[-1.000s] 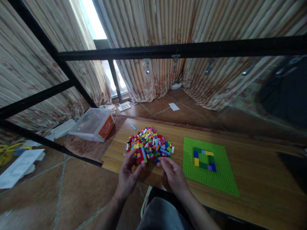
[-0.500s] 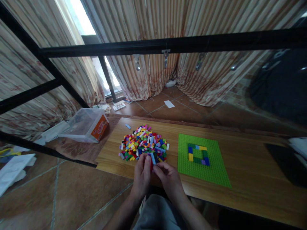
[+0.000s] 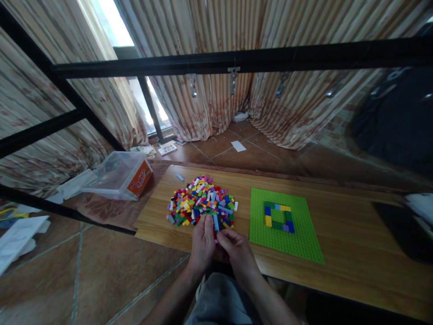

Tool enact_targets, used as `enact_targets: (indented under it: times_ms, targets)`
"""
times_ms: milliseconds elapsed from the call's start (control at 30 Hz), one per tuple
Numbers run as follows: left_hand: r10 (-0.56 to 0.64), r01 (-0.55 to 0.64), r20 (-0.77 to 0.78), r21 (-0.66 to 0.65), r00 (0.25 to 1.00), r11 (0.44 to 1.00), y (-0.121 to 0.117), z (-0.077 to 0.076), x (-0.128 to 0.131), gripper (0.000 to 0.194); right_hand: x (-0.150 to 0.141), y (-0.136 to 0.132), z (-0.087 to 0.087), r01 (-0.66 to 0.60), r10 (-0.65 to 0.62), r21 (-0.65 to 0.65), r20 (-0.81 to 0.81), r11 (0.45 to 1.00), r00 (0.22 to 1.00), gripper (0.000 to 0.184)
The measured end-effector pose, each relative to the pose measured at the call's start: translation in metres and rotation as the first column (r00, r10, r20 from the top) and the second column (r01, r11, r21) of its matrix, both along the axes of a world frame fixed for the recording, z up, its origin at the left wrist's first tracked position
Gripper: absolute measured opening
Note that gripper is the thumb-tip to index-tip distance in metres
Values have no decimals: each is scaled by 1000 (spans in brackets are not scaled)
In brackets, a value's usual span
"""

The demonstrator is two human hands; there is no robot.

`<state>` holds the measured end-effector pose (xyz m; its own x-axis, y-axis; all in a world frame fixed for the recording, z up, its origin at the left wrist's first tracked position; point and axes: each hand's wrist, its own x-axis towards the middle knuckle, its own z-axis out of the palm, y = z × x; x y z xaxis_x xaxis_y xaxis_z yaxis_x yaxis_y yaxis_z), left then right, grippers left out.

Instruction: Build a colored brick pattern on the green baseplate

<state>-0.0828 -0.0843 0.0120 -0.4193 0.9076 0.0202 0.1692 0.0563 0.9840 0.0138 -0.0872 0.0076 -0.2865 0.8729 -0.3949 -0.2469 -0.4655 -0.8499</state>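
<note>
My left hand [image 3: 204,239] and my right hand [image 3: 238,250] meet at the near edge of the brick pile, with fingers closed on toy building bricks between them. A long light blue brick [image 3: 216,222] sticks up between the fingertips. Beside it a red brick [image 3: 214,233] shows in part, and a bit of pink is visible below; fingers hide the rest. Just beyond lies the heap of small mixed-colour bricks [image 3: 199,198]. To the right, a green baseplate [image 3: 304,243] carries a square ring of bricks [image 3: 279,225] in green, blue, yellow, light blue and purple.
The wooden table [image 3: 352,234] runs to the right, with a dark flat item [image 3: 402,230] on it. A lone light blue brick [image 3: 180,177] lies behind the pile. On the floor at left stands a clear plastic box [image 3: 118,176]. A black metal bar [image 3: 216,63] crosses above.
My hands stay together over nearly the same spot, with small finger shifts around the bricks. The right thumb sits slightly further over them. The pile and baseplate look the same.
</note>
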Motion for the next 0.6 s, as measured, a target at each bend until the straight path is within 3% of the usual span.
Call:
enact_targets:
  times_ms: [100,400,500,600]
  targets:
    - [21,-21,14,-32,1000,999,3,-2,-2,37,-4,4,1,-11,11,-3,30,1000,999,38]
    - [63,-58,82,-65,995,996,19,-4,-12,36,-21,34,-3,-39,4,213,164,976,986,37]
    - [93,-84,146,-61,985,995,25,-9,-23,37,-28,49,-3,-63,-24,283,292,957,956,30]
    - [118,-98,290,-80,950,992,28,-15,-34,38,-34,64,0,-111,-101,400,471,910,876,19]
